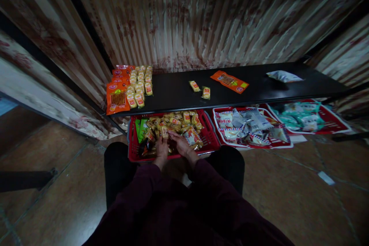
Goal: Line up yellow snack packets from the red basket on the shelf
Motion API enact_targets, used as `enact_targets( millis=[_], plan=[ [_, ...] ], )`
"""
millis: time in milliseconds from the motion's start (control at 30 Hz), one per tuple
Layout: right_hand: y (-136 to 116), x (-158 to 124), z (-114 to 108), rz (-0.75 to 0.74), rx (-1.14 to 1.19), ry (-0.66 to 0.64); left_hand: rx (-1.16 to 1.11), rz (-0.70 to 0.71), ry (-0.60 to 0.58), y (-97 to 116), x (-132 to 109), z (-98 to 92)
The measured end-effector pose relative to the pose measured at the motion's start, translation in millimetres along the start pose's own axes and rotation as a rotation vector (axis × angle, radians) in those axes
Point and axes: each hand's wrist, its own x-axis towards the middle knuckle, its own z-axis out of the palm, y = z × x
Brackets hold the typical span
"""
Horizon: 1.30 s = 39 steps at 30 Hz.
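My left hand (162,148) is over the red basket (211,140), its fingers closed around a small yellow-wrapped snack packet (163,131). Just to its right, my right hand (181,144) reaches in with fingers stretched toward that packet; whether they touch it is hard to tell. Many similar packets (174,121) fill the basket, along with a green packet (141,130) at the left and a white-and-red one (192,137) beside my right hand. On the black shelf (170,92) above, rows of yellow packets (140,86) stand next to orange bags (117,98).
Two loose yellow packets (205,92), an orange bag (230,81) and a whitish bag (284,76) lie on the shelf. Further right, a red basket (290,144) holds white-and-blue packets and another basket (340,125) holds teal ones. A pleated curtain (184,19) hangs behind.
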Motion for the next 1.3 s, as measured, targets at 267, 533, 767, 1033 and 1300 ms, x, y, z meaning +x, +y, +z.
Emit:
enact_targets(
  millis=[267,533,767,1033,1300],
  plan=[
    [5.4,-0.6,-2.7,-0.095,-0.072,-0.039,-0.251,-0.126,0.065,-2.5,6.9,4.1],
    [6.4,-1.1,-5.8,-0.222,-0.276,-0.056,-0.202,-0.106,0.078,-2.7,8.1,3.1],
    [3.6,-4.6,0.1,-0.360,-0.529,-0.067,-0.053,-0.012,0.117,6.1,0.9,-2.7],
    [6.3,-3.1,2.7,-0.285,-0.510,-0.003,0.215,0.141,0.081,13.9,-11.2,-4.5],
    [-2.7,-9.7,5.9,-0.173,-0.373,0.086,0.227,0.269,0.053,10.5,-15.6,-3.1]
  ],
)
